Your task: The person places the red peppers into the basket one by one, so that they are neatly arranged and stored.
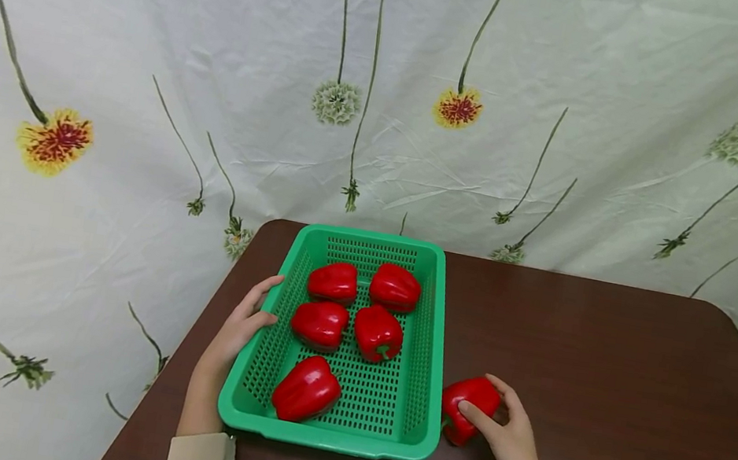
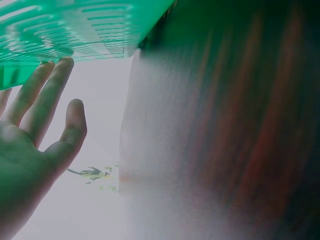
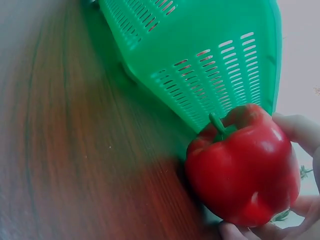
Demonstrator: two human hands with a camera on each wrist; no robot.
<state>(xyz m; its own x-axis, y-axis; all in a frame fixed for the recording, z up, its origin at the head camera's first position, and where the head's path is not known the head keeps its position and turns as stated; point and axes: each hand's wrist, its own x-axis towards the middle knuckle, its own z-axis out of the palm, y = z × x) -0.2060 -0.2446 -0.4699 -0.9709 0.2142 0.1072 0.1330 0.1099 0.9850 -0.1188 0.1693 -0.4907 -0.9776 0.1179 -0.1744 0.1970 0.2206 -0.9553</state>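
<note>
Beside the right wall of a green plastic basket, my right hand grips a red bell pepper between thumb and fingers. Its green stem faces the basket in the right wrist view. My left hand rests against the basket's left side, its fingers fairly straight, and the fingertips touch the perforated wall. Inside the basket lie several red bell peppers, one of them near the front left and another at the back right.
The basket stands on the left part of a dark brown wooden table. Behind and to the left hangs a pale cloth with printed flowers, close to the table's back edge.
</note>
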